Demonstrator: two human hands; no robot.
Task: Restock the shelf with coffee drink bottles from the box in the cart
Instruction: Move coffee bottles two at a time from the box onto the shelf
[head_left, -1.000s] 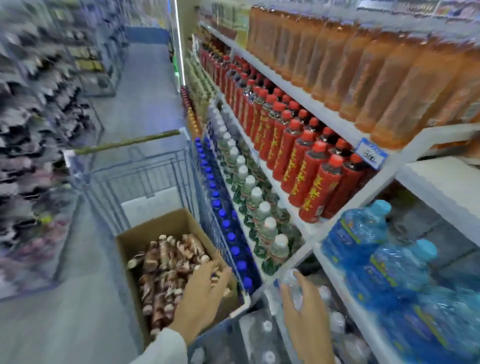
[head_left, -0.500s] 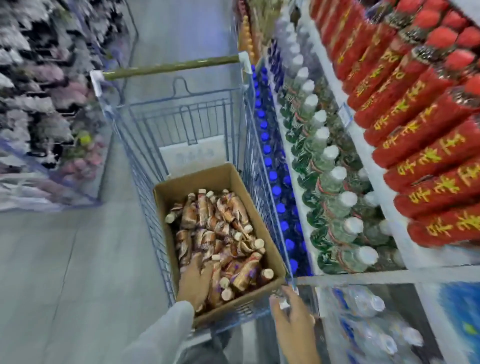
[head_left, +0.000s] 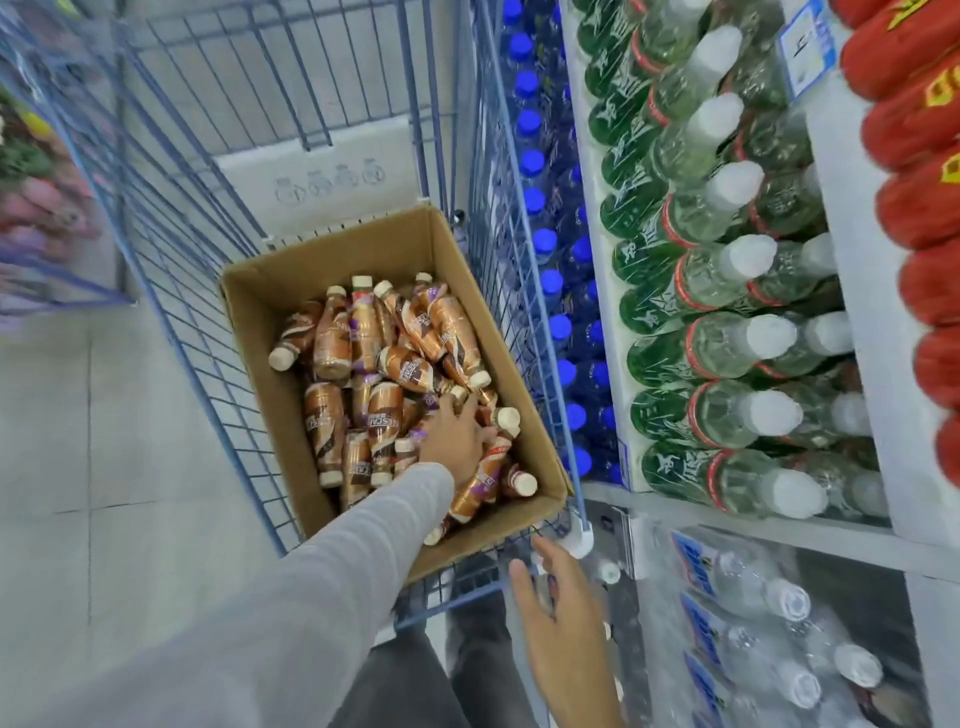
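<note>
Lots of blurred bright goods (head_left: 31, 171) at the far left edge, too smeared to name. Next to them, a blue wire cart (head_left: 171, 218) on the grey floor (head_left: 62, 441). Inside the cart, close to its right wall, one open brown box (head_left: 270, 332). Full of small brown coffee drink bottles (head_left: 363, 338) with cream caps, all lying down in a messy heap and pointing every way.

Left hand (head_left: 454, 436) with a grey sleeve (head_left: 332, 571), down in the box. Resting on the near right part of the heap, fingers laid over the bottles, thumb beside a cream cap. Hard to tell whether curled round a bottle or only touching.

Right hand (head_left: 561, 613) just below the cart's near right corner, fingers straight and a little apart, holding nothing.

Past the cart wall, a row of blue-capped bottles (head_left: 545, 239) low down. Then green bottles (head_left: 717, 270) with white caps on a white shelf (head_left: 841, 249). Red bottles (head_left: 924, 208) at the far right edge. Packs of clear water bottles (head_left: 769, 623) at the bottom right.
</note>
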